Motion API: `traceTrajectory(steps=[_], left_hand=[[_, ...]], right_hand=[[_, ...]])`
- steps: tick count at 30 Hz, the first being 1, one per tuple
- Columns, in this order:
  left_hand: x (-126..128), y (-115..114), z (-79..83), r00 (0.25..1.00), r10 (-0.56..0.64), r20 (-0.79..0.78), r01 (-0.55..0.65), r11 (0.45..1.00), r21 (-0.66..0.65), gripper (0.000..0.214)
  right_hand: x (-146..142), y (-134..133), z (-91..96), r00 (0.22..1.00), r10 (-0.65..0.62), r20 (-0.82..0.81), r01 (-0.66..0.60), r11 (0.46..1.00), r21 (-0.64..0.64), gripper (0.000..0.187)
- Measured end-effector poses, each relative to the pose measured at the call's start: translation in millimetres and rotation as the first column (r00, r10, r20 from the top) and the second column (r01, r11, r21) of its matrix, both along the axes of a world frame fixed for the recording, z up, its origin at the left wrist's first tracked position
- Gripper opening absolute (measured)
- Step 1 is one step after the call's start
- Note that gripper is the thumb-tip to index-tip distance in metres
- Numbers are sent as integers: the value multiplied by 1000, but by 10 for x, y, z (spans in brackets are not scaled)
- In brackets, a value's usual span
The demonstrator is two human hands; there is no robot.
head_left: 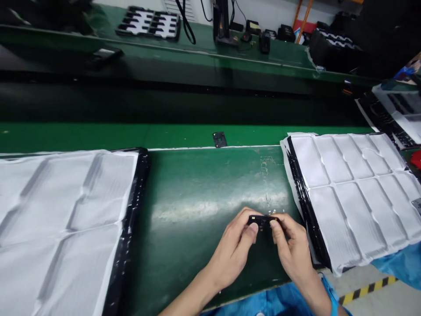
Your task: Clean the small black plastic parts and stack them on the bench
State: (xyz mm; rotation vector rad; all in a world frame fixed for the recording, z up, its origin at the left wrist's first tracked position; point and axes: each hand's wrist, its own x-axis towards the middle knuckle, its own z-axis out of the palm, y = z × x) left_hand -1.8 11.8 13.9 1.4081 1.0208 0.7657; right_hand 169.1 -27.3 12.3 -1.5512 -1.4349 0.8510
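Between my two hands, just above the front part of the green bench, is a small flat black plastic part (pixel 262 220) with a few small light and gold spots. My left hand (pixel 235 243) pinches its left end between thumb and fingers. At the right end, my right hand (pixel 291 245) grips it the same way. The fingertips hide both ends of the part. Farther back, a similar thin black piece (pixel 219 139) with cut-outs lies alone on the bench, touched by neither hand.
Stacked trays under white lining sheets stand at left (pixel 95 228) and right (pixel 353 188). Behind them a dark conveyor belt (pixel 184 103) crosses the bench, carrying a dark device (pixel 105 55). The back shelf holds a parts tray (pixel 148 24) and a monitor stand (pixel 225 26).
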Motion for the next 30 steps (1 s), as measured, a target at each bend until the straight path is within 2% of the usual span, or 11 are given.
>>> traceTrajectory(steps=[6,9,22,30], left_hand=[[165,29,10,993,78,92,-77,997,-17,34],[202,26,6,989,72,129,-69,997,-22,35],[272,55,-70,979,134,155,-141,989,34,32],[257,26,0,965,73,252,-68,997,-28,34]], right_hand=[[51,-44,-67,997,2,-75,-1,1000,6,19],[97,-49,-80,997,19,-77,-18,1000,23,19],[128,-28,-27,999,2,-37,2,996,89,18],[134,-77,-44,999,-1,-43,4,997,74,19]])
